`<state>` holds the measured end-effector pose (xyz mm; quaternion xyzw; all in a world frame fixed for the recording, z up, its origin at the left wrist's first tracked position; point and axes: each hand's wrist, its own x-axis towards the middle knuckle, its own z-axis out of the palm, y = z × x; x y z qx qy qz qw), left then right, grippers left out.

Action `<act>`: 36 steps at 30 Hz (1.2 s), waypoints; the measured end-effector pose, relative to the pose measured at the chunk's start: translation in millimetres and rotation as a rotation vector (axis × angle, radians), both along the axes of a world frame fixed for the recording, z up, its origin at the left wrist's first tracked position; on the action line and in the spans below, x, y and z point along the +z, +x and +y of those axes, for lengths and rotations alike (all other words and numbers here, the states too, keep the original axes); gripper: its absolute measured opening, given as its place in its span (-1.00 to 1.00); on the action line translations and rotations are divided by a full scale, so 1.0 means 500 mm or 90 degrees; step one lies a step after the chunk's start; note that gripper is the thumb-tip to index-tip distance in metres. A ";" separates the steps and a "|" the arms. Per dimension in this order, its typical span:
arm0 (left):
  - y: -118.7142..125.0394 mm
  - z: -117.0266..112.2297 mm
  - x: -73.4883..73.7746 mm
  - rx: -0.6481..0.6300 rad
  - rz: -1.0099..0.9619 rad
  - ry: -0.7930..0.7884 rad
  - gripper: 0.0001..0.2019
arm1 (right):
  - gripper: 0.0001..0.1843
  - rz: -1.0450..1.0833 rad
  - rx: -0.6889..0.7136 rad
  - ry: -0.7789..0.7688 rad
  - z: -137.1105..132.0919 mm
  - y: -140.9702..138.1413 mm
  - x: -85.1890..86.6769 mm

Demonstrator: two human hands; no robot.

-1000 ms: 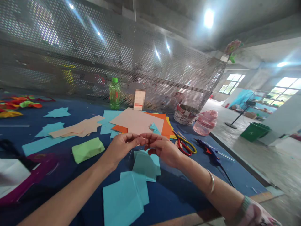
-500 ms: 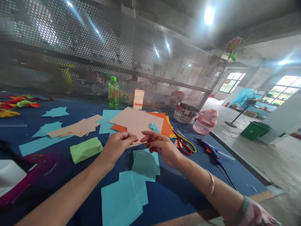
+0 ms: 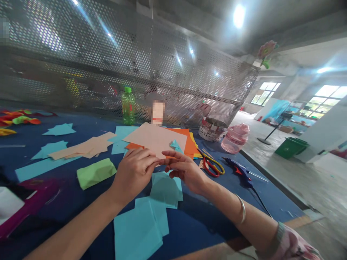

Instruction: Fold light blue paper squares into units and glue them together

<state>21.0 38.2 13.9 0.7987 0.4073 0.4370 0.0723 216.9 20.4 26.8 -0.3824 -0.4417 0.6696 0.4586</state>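
Note:
Above the paper on the table, my left hand (image 3: 137, 171) is closed, its thumb and fingertips pinched together. Whatever lies in that pinch, if anything, is hidden. It meets a fingertip of my right hand (image 3: 189, 172), whose fingers are apart and partly curled, with nothing visible in them. Just behind the hands is a pale pink paper sheet (image 3: 154, 135), and on it lies a small folded blue paper piece (image 3: 175, 146). Below the hands, blue paper squares (image 3: 138, 231) lie in overlapping stacks. Left of my left hand rests a folded green paper (image 3: 96, 173).
Right of the hands lie scissors (image 3: 214, 167) and a blue glue gun (image 3: 241, 171) with its cord. Behind them stand a woven basket (image 3: 213, 130) and a pink jug (image 3: 235, 139). A green bottle (image 3: 128, 107) stands by the perforated panel (image 3: 108, 61). A purple object (image 3: 35, 202) is at left.
My left hand has turned and shifted slightly left, its fingers curling more, and now touches a right fingertip where a gap was before. The view has shifted a little.

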 end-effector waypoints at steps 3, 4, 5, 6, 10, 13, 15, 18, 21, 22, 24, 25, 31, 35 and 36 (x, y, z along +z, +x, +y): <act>-0.004 0.005 0.000 0.001 0.047 0.025 -0.68 | -0.50 0.004 0.012 -0.015 -0.004 0.000 0.004; -0.006 0.006 0.000 0.004 0.055 0.025 -0.68 | -0.50 0.000 0.017 -0.013 -0.005 0.000 0.004; -0.006 0.008 0.001 0.007 0.060 0.020 -0.69 | -0.51 -0.009 0.022 -0.007 -0.006 0.000 0.004; -0.007 0.010 0.001 0.011 0.062 0.011 -0.71 | -0.52 -0.025 0.029 0.003 -0.006 0.001 0.002; -0.009 0.016 0.001 0.043 0.053 -0.048 -0.80 | -0.63 -0.275 0.024 0.177 0.014 0.016 -0.013; -0.010 0.018 0.000 0.071 0.033 -0.100 -0.78 | -0.71 -0.483 -0.062 0.311 0.052 0.044 -0.025; -0.010 0.017 0.002 0.077 0.019 -0.126 -0.74 | -0.78 -0.558 -0.105 0.346 0.080 0.066 -0.029; -0.004 0.012 0.011 0.050 0.001 -0.151 -0.68 | -0.79 -0.650 -0.135 0.387 0.116 0.089 -0.035; 0.006 0.002 0.020 -0.018 -0.018 -0.172 -0.62 | -0.80 -0.715 -0.131 0.408 0.142 0.098 -0.045; 0.009 -0.002 0.022 -0.046 -0.023 -0.178 -0.61 | -0.81 -0.731 -0.126 0.411 0.149 0.099 -0.049; 0.016 -0.011 0.023 -0.103 -0.033 -0.183 -0.62 | -0.81 -0.757 -0.115 0.416 0.164 0.103 -0.057; 0.019 -0.014 0.022 -0.127 -0.037 -0.185 -0.65 | -0.82 -0.767 -0.109 0.418 0.171 0.105 -0.061; 0.020 -0.015 0.014 -0.183 -0.059 -0.194 -0.77 | -0.83 -0.804 -0.089 0.407 0.190 0.122 -0.078; 0.020 -0.013 0.011 -0.196 -0.067 -0.197 -0.78 | -0.66 -0.803 -0.121 0.373 0.183 0.129 -0.080; 0.020 -0.013 0.011 -0.198 -0.069 -0.197 -0.78 | -0.66 -0.799 -0.136 0.360 0.183 0.131 -0.078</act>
